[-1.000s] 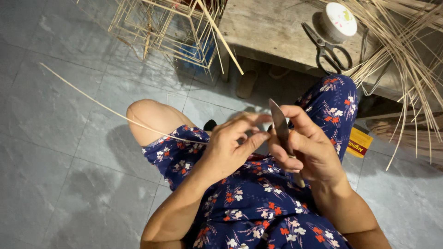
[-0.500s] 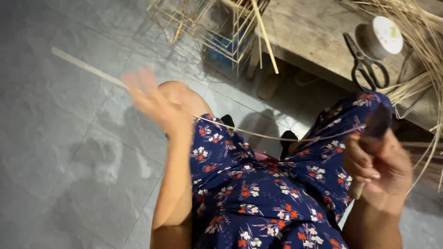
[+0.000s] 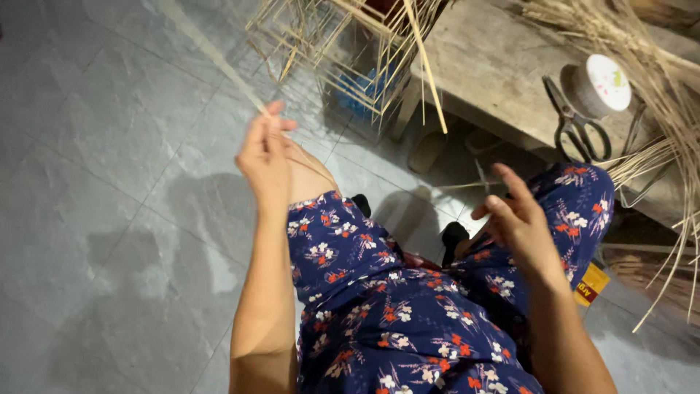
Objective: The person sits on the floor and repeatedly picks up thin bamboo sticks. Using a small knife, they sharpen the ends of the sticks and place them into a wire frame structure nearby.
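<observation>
My left hand is raised above my left knee and pinches a long, thin bamboo strip. The strip runs from the fingers up and to the left across the tile floor. A finer sliver stretches rightward toward my right hand, which sits over my right knee. That hand grips a small knife with its narrow blade pointing up, index finger extended. Both arms rest over my lap in a dark blue floral dress.
A low wooden table stands ahead with black scissors and a spool on it. A bamboo frame leans at its left, loose bamboo strips hang at right. A yellow packet lies on the floor.
My left hand left my lap, swung out to the left with the strip and now holds it higher. My right hand with the knife moved apart to the right.
</observation>
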